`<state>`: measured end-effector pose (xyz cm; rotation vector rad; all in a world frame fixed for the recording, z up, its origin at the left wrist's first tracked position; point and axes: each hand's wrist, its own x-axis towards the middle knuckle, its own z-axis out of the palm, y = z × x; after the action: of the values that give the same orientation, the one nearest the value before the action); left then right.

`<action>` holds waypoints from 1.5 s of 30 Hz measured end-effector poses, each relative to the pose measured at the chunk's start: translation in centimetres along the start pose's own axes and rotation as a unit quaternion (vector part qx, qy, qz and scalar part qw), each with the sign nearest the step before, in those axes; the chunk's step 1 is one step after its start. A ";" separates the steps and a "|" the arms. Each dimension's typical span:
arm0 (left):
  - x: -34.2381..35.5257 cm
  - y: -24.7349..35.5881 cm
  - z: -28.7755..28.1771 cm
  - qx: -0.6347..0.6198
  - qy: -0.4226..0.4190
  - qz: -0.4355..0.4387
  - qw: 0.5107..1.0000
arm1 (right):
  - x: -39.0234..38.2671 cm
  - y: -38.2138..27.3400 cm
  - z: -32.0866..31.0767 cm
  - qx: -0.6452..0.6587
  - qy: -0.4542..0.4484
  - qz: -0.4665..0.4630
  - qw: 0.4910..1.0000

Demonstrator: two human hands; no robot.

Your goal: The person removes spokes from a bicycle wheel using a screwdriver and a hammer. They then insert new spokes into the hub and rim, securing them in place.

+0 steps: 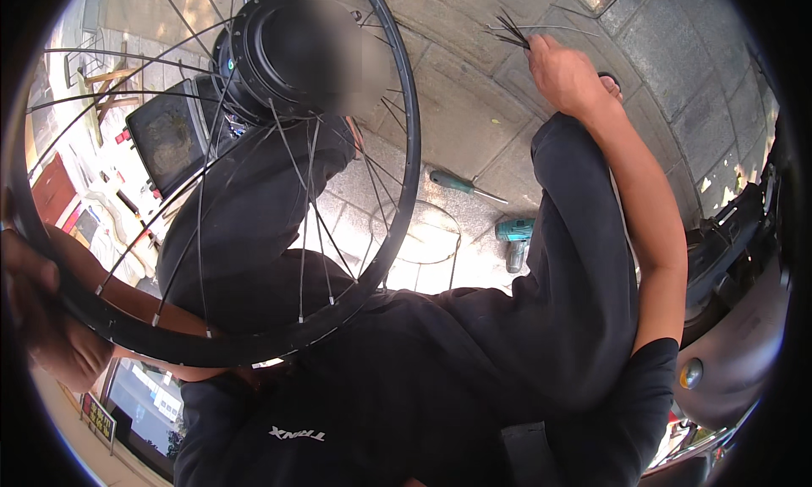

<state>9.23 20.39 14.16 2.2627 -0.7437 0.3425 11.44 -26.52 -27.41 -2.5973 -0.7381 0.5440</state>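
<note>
- The black wheel rim (411, 140) is tilted up on the person's left, in front of the left leg (228, 208); long spokes (200, 250) run between it and a broad black hub (249, 60), part of which is blurred.
- The left hand (55, 322) is curled around the rim at the picture's edge — how tightly, I cannot tell in that dark corner.
- The right hand (562, 72), beyond the right knee, is closed on a bundle of thin black rods (512, 34), their ends fanning out leftward.
- On the paving (474, 89) between the legs lies a green-handled screwdriver (454, 181); nearer the body — just beside the right thigh — is a teal drill (514, 231).
- Past the left leg is a black tray (165, 138).
</note>
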 end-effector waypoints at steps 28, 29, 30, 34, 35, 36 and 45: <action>1.5 2.0 5.2 -0.250 0.186 -0.335 0.889 | 4.4 -0.2 -0.4 -0.110 -0.108 -0.013 0.988; 1.0 1.5 4.8 -0.268 0.194 -0.326 0.886 | 5.3 -0.4 -1.3 -0.108 -0.113 -0.017 0.988; 0.9 1.2 4.4 -0.281 0.201 -0.332 0.878 | 6.0 -0.9 -2.3 -0.104 -0.117 -0.018 0.988; 0.1 0.4 4.1 -0.291 0.240 -0.353 0.856 | 12.7 -2.9 -6.0 -0.068 -0.142 0.028 0.987; -0.2 0.2 3.7 -0.290 0.240 -0.358 0.854 | 15.2 -3.8 -6.4 -0.052 -0.145 0.064 0.986; -0.9 -0.3 3.6 -0.293 0.241 -0.360 0.852 | 17.6 -4.2 -6.7 -0.040 -0.145 0.103 0.983; -2.3 -3.2 2.1 -0.219 0.244 -0.393 0.859 | 35.0 -3.4 -1.0 0.112 0.079 0.235 0.962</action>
<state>9.39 21.73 9.90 1.7359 0.3581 0.2847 38.03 -4.49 -34.05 -2.5572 0.0039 0.5085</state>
